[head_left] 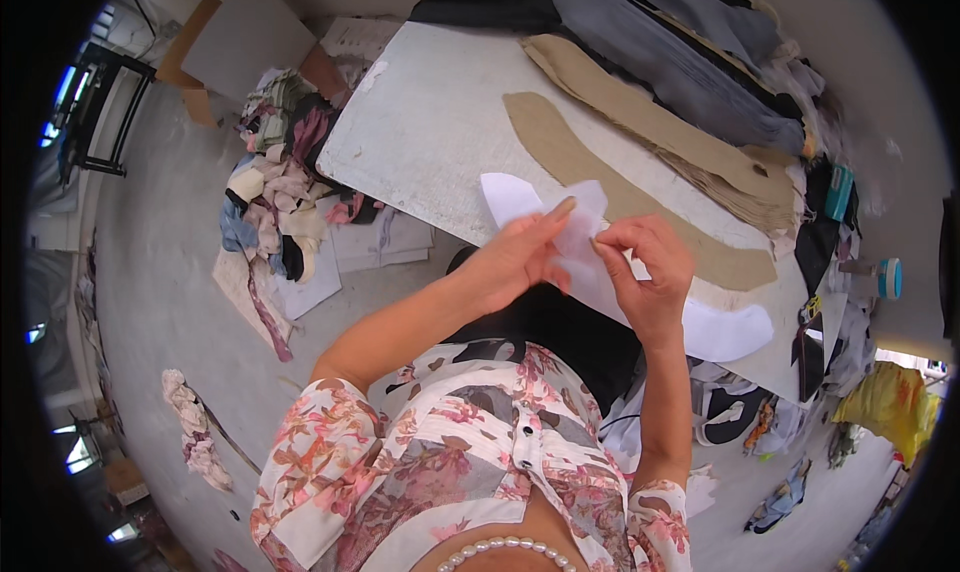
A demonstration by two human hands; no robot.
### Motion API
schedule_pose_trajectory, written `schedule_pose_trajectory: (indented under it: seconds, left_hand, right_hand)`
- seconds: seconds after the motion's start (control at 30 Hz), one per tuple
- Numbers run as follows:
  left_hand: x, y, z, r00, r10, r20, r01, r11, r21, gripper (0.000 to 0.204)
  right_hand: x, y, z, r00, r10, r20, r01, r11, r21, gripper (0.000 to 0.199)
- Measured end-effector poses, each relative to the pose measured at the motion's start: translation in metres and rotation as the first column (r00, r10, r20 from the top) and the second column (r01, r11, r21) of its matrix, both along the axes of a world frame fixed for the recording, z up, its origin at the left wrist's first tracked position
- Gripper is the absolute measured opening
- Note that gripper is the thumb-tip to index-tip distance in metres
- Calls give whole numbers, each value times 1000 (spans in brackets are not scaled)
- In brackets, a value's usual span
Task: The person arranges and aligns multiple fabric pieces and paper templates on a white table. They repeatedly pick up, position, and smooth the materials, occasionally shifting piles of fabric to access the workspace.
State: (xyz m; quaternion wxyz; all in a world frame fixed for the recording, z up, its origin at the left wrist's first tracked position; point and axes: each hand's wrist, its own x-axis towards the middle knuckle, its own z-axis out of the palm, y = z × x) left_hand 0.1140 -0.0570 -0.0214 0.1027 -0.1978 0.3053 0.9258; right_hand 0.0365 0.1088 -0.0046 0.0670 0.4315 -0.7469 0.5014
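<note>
Both hands, left hand (515,262) and right hand (645,277), pinch the white fabric piece (600,272) in a closed grip above the table (430,132); best keep edges aligned between fingertips.

matt stuff all over, nothing shiny

white piece (600,272) looks like thin smooth paper/interfacing, tan strips (600,172) = matt woven cloth, table (430,122) = dull, scuffed grey-white top.

The person wears a short-sleeved blouse (450,442) at the lower centre of the frame, white with a floral print in pink, dusty red, brown and grey. A row of small dark buttons (520,432) runs down its front placket. A string of white pearls (505,549) shows at the neckline near the bottom edge, and both forearms are bare.
</note>
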Motion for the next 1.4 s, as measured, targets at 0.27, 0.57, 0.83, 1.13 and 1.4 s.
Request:
schedule_pose_trajectory:
  seconds: [0.27, 0.57, 0.83, 1.13, 1.4]
  left_hand:
    - [-22, -6, 31, 901, 3, -435, -347, 608, -714, 13]
    - [-80, 37, 13, 921, -157, -357, -103, 786, -610, 23]
    - [-93, 12, 15, 941, -217, -258, -4, 758, -652, 17]
    - [-87, -97, -34, 996, -30, -81, -63, 388, -919, 16]
    - [-109, -117, -41, 994, 45, -103, -103, -5, -995, 16]
  right_hand:
    - [-35, 0, -20, 480, 357, 801, -161, 934, -320, 55]
    - [-61, 234, 42, 695, -411, 590, 99, 867, 488, 41]
    - [-43, 215, 104, 784, -429, 449, 210, 864, 458, 41]
    - [-53, 105, -1, 758, -285, 587, 43, 919, 391, 39]
    - [-69, 77, -14, 770, -352, 531, 120, 899, 422, 36]
